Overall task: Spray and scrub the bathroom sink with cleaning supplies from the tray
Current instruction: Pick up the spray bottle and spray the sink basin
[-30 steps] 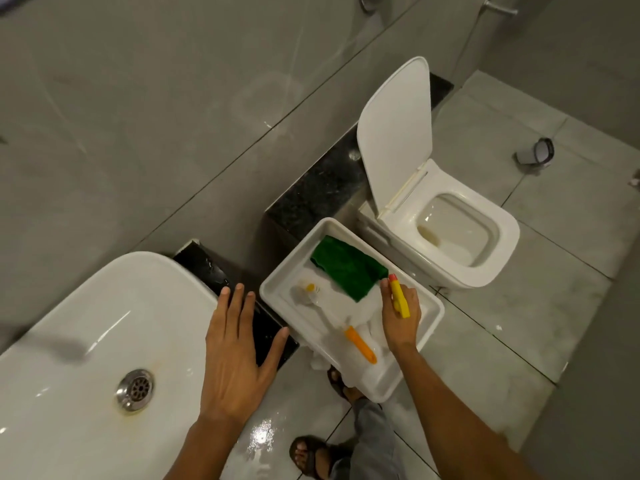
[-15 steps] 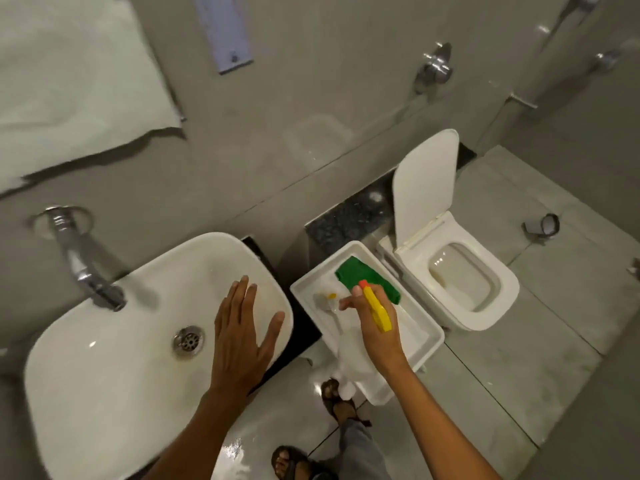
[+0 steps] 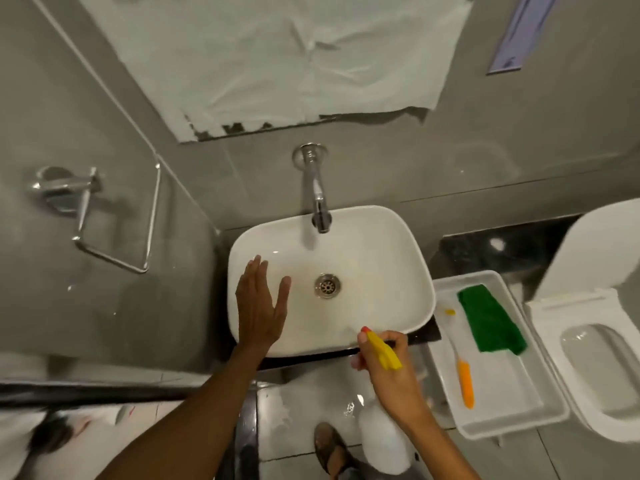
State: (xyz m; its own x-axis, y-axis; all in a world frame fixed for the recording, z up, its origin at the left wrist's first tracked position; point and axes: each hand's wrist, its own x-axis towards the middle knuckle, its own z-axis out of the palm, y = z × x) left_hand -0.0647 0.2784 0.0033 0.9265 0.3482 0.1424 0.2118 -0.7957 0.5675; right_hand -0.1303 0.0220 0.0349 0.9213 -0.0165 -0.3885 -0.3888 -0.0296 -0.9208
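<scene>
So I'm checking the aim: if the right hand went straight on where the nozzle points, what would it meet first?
Probably the sink's near rim, then the basin; the right hand holds the spray bottle, nozzle toward it. Depth is unclear.

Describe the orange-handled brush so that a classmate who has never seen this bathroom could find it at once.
Find the white sink; to its right, a white tray sits between it and the toilet. Inside lies a green cloth, and left of it the brush, the only long thin item, with a bright orange handle.

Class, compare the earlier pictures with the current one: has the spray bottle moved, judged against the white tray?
Yes. The spray bottle, held in the right hand, has left the tray and now sits to its left, at the sink's front rim.
</scene>
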